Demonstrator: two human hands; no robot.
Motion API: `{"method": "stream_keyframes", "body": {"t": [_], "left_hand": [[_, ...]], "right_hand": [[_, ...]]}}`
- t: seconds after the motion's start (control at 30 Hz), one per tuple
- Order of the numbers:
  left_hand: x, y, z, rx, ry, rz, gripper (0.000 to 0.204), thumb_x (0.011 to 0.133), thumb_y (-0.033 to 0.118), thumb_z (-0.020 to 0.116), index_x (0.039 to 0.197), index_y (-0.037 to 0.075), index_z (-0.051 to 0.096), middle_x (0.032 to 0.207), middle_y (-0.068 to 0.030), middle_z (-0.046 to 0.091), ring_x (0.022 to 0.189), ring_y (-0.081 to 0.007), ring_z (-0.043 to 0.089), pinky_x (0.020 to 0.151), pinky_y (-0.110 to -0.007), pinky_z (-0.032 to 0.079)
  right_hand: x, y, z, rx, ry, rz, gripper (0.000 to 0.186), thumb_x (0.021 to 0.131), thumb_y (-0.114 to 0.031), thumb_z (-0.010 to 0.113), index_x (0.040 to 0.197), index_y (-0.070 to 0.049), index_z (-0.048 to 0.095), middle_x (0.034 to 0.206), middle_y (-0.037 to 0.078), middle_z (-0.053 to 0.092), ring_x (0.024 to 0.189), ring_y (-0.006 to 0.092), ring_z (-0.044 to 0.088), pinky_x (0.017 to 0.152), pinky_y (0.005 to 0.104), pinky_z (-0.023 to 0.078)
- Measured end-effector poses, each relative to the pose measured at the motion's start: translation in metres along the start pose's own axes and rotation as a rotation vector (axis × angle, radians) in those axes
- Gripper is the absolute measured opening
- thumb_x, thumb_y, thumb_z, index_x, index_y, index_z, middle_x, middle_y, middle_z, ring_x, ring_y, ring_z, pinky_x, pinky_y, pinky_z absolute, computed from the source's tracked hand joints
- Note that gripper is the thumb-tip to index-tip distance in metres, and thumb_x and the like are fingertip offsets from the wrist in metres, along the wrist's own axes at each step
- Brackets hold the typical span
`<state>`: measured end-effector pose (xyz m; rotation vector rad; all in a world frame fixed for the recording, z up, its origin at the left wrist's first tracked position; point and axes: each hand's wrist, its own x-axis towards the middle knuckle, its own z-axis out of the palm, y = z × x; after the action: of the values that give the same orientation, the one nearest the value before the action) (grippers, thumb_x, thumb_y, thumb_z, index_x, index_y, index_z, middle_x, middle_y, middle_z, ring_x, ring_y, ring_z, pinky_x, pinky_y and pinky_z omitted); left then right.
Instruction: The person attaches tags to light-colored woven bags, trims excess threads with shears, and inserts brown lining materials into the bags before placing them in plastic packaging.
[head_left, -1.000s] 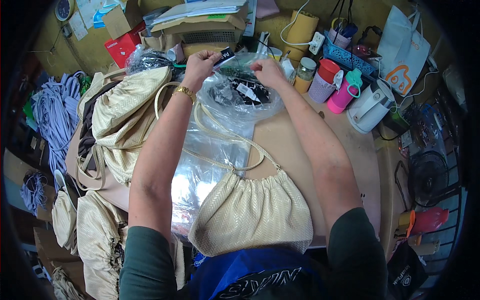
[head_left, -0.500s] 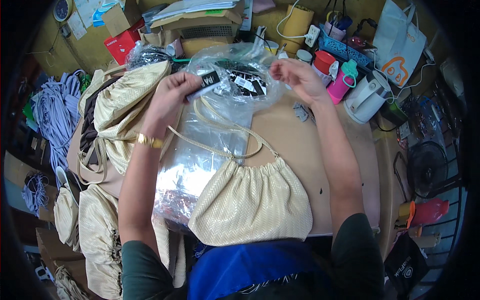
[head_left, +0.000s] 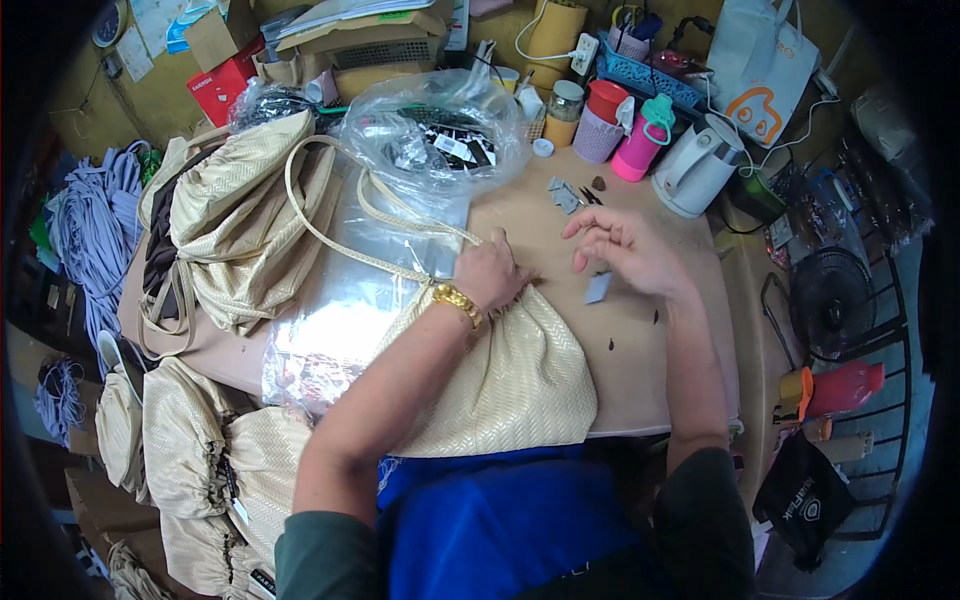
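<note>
A cream woven handbag (head_left: 530,385) with a gathered top lies in front of me, its thin strap (head_left: 310,225) looped out to the upper left. My left hand (head_left: 488,272) is closed on the bag's gathered upper edge near the strap's end. Just right of it, above the table, my right hand (head_left: 632,252) has its fingers curled. A small pale hang tag (head_left: 597,288) shows right under those fingers and seems to dangle from them; no string is visible there. A clear plastic bag (head_left: 435,130) holding black-and-white tags sits beyond the handbag.
More cream bags (head_left: 245,220) are piled at the left, others (head_left: 185,420) at the lower left. Clear plastic sheets (head_left: 330,310) lie beneath the strap. A small cutter-like tool (head_left: 590,195), a pink bottle (head_left: 640,145) and a white kettle (head_left: 700,165) stand or lie at the back right.
My left hand has come down from beside the plastic bag onto the handbag's top and no longer shows the black tag. My right hand has lowered toward the handbag, a pale tag now beneath it.
</note>
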<state>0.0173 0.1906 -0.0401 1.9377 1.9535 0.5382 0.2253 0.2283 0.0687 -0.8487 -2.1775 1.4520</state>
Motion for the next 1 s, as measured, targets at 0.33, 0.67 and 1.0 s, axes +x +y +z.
{"method": "stream_keyframes", "body": {"t": [0.33,0.67,1.0], "left_hand": [[-0.020,-0.023,0.027,-0.798,-0.010,-0.136,0.038,0.083,0.024,0.074,0.113,0.000,0.071,0.093,-0.0143,0.074,0.083,-0.0204,0.071,0.080,-0.031,0.053],[-0.031,-0.030,0.026,-1.519,-0.203,0.027,0.059,0.080,-0.014,0.069,0.135,0.003,0.056,0.103,0.0020,0.064,0.077,-0.0009,0.051,0.075,-0.016,0.049],[-0.032,-0.028,0.019,-1.589,-0.224,0.018,0.059,0.081,-0.013,0.069,0.137,0.002,0.055,0.095,0.0030,0.060,0.077,-0.0019,0.050,0.075,-0.017,0.049]], "right_hand": [[-0.018,0.062,0.054,-0.288,0.400,-0.013,0.002,0.088,0.001,0.062,0.088,0.002,0.063,0.085,0.007,0.059,0.071,0.0140,0.056,0.067,0.0294,0.046],[-0.003,0.063,0.078,-0.293,0.521,-0.103,0.003,0.088,0.004,0.060,0.088,0.002,0.062,0.086,0.004,0.051,0.068,0.0099,0.047,0.061,0.0250,0.039],[-0.004,0.047,0.085,-0.495,0.519,-0.080,0.004,0.086,-0.003,0.063,0.090,-0.003,0.064,0.092,0.011,0.058,0.079,0.0299,0.063,0.071,0.0407,0.050]]}}
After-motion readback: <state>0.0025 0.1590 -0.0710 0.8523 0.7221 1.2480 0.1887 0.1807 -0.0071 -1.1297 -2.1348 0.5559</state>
